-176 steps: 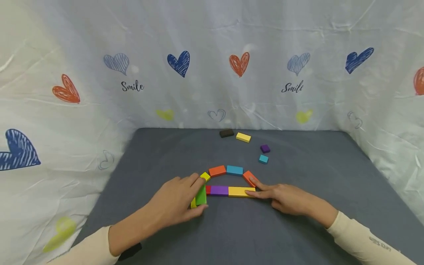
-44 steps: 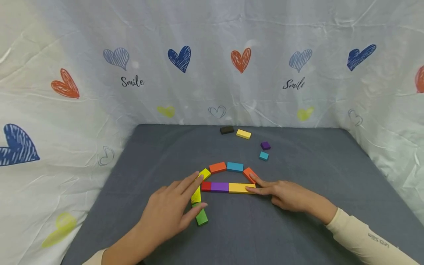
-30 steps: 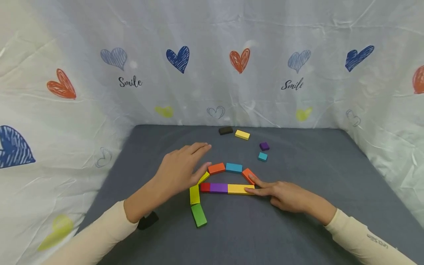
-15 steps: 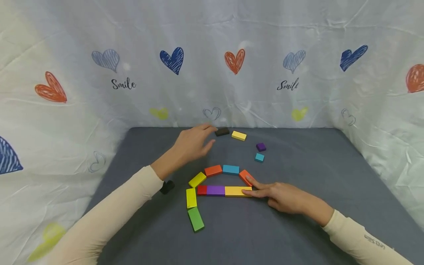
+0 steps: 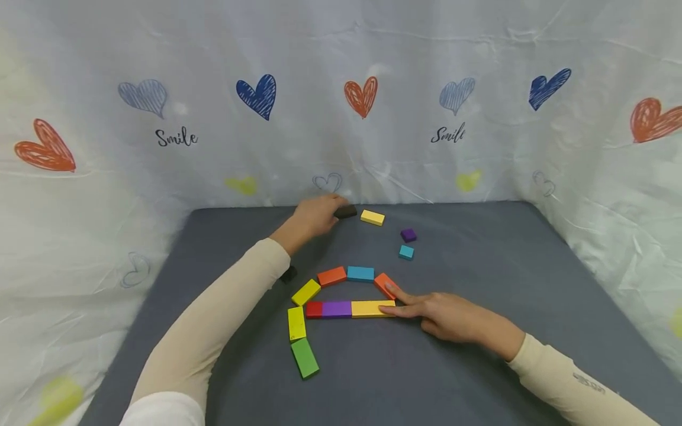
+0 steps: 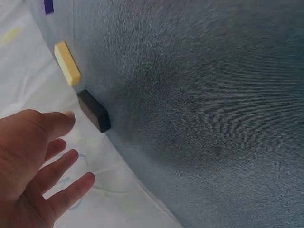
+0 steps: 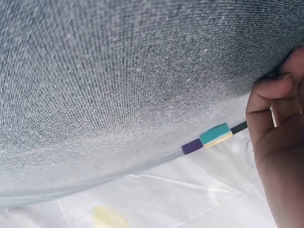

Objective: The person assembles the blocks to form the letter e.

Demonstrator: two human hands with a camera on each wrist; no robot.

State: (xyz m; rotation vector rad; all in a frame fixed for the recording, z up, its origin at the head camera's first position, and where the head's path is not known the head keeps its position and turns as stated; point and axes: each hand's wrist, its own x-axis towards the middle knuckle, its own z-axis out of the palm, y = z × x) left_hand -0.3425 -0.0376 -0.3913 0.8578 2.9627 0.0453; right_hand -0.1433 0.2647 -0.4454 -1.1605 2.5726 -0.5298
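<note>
At the far edge of the table my left hand (image 5: 315, 214) reaches to a black block (image 5: 346, 212). In the left wrist view its fingers are spread, with the thumb tip close beside the black block and no grip on it. My right hand (image 5: 450, 318) rests one fingertip on an orange block (image 5: 385, 284) and another on a long yellow block (image 5: 367, 309). A purple block (image 5: 337, 309) and a red block (image 5: 314, 309) continue that row. Around it curve another orange block (image 5: 332, 276), a blue block (image 5: 360, 273), two bright yellow blocks (image 5: 306, 292) and a green block (image 5: 305, 358).
Right of the black block lies a pale yellow block (image 5: 372, 218). Nearer are a small purple block (image 5: 408, 235) and a small light-blue block (image 5: 406, 252). A white curtain (image 5: 298, 142) printed with hearts hangs behind the grey table (image 5: 453, 248).
My left hand let go of the green block, which now lies below the yellow one, and moved away to the black block. The right hand stays on its two blocks. The head view shifted.
</note>
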